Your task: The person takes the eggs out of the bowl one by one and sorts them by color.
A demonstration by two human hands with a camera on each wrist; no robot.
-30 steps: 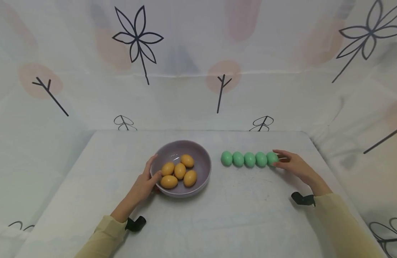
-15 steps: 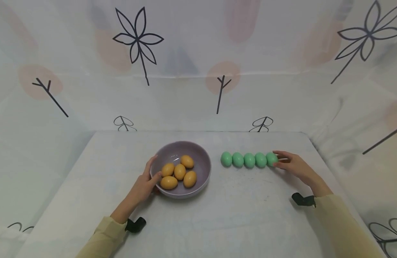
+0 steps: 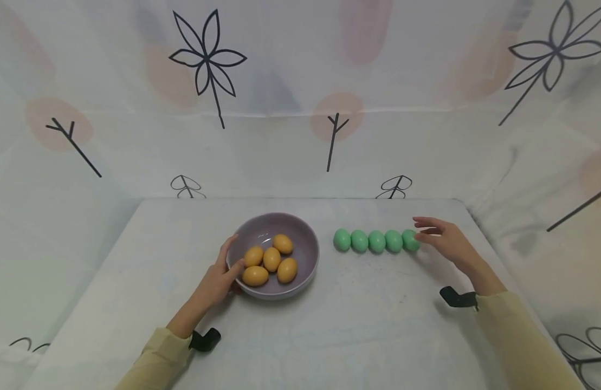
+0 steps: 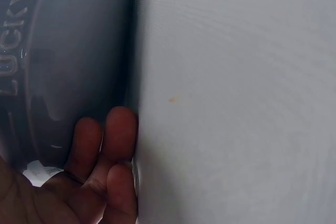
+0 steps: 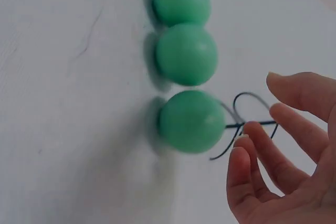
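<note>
A purple-grey bowl (image 3: 307, 254) stands left of centre on the table, with several yellow eggs (image 3: 272, 259) inside. My left hand (image 3: 216, 279) grips its left side, thumb over the rim. In the left wrist view, fingers (image 4: 122, 135) lie under the curved bowl wall (image 4: 79, 51), close to the table. Several green eggs (image 3: 376, 241) lie in a straight row to the right of the bowl. My right hand (image 3: 448, 245) hovers just above the row's right end. The right wrist view shows it apart from the end egg (image 5: 192, 121), fingers loosely bent and holding nothing.
A white cloth covers the table (image 3: 329, 341). Behind it rises a pale cloth backdrop (image 3: 271, 151) printed with dark leaf and twig drawings. A black strap piece (image 3: 206, 340) sits at the left wrist, and another black strap piece (image 3: 457, 297) at the right.
My right hand has let go of the rightmost green egg and lifted slightly up and away. The left hand and the bowl have stayed in place.
</note>
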